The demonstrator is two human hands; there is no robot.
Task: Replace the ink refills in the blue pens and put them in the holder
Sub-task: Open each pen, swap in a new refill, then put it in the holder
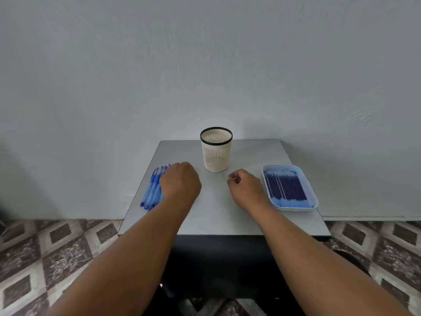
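From the head camera, the left hand (180, 181) lies over the pile of translucent blue pens (152, 190) at the grey table's (216, 215) left side; whether its hidden fingers grasp one cannot be told. The right hand (245, 187) rests loosely curled, holding nothing, between the slotted cream holder (216, 153) and the pale blue tray (313, 197) of dark refills (286, 187).

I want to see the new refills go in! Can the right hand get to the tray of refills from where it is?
Probably yes. The right hand rests on the table just beside the tray, holding nothing. The refills lie uncovered, with nothing between them and the hand.
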